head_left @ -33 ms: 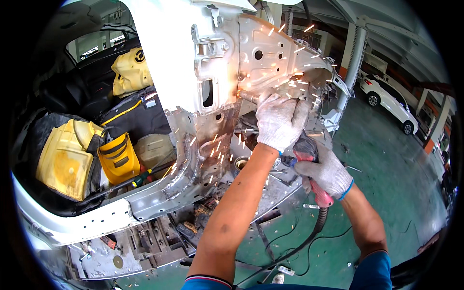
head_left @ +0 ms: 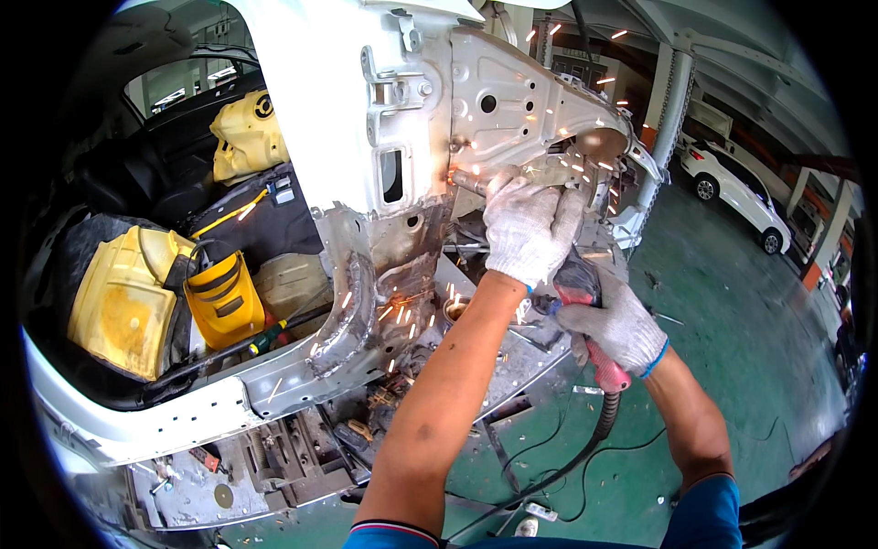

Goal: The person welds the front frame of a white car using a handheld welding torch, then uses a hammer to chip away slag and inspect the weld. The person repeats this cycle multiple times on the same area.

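My gloved right hand (head_left: 626, 329) is closed around the red and black handle of a welding torch (head_left: 605, 368), whose ribbed cable hangs down from the handle's end. Further up, the fingers of my gloved left hand (head_left: 530, 224) wrap around the front part of the torch. Its metal nozzle (head_left: 470, 182) sticks out to the left and meets the seam of the bare, partly scorched car body (head_left: 384, 174). An orange glow shows at the nozzle's tip, and sparks fly around it. My left hand hides the torch's neck.
Yellow padding (head_left: 123, 306) and a yellow pouch (head_left: 226, 297) lie inside the car's door opening, beside a green-handled screwdriver (head_left: 265, 340). Tools and a small can (head_left: 455, 309) rest on the metal platform below. A black cable (head_left: 585, 476) crosses the green floor. Behind stands a white car (head_left: 736, 188).
The sparks have shifted and look fewer, and the glow on the metal panels is dimmer. Both hands and the welding torch stay where they were.
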Motion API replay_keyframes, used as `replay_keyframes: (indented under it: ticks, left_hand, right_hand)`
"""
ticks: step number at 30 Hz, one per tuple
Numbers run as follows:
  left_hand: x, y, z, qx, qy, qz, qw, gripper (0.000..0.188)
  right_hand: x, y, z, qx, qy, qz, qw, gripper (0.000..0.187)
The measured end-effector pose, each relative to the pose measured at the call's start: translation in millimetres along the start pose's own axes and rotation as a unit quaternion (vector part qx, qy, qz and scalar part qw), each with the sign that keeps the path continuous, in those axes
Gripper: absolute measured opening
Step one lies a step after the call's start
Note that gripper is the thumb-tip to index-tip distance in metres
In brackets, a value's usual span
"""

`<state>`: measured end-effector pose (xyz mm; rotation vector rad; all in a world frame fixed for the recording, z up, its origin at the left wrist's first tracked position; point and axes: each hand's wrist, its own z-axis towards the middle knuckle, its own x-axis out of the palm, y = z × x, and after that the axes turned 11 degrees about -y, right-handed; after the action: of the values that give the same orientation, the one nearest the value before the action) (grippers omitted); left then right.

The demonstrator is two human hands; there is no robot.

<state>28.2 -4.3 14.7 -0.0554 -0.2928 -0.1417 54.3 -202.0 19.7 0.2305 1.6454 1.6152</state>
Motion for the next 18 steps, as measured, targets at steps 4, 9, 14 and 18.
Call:
replay_keyframes:
  ticks: [4,9,14,18]
  left_hand:
    - [1,2,-2,-0.017,0.042,-0.021,0.999,0.031]
    - [0,6,-3,0.007,0.018,0.004,1.0,0.028]
    - [2,3,-5,-0.02,0.043,-0.008,0.999,0.035]
    - [7,-10,2,0.012,0.02,-0.01,1.0,0.031]
  right_hand:
    - [-3,-14,6,-0.027,-0.003,-0.005,1.0,0.032]
    - [0,-1,1,-0.002,0.012,-0.003,1.0,0.031]
    - [0,6,-5,0.013,0.011,0.033,0.999,0.03]
    - [-5,-5,-8,-0.003,0.0,0.056,0.998,0.028]
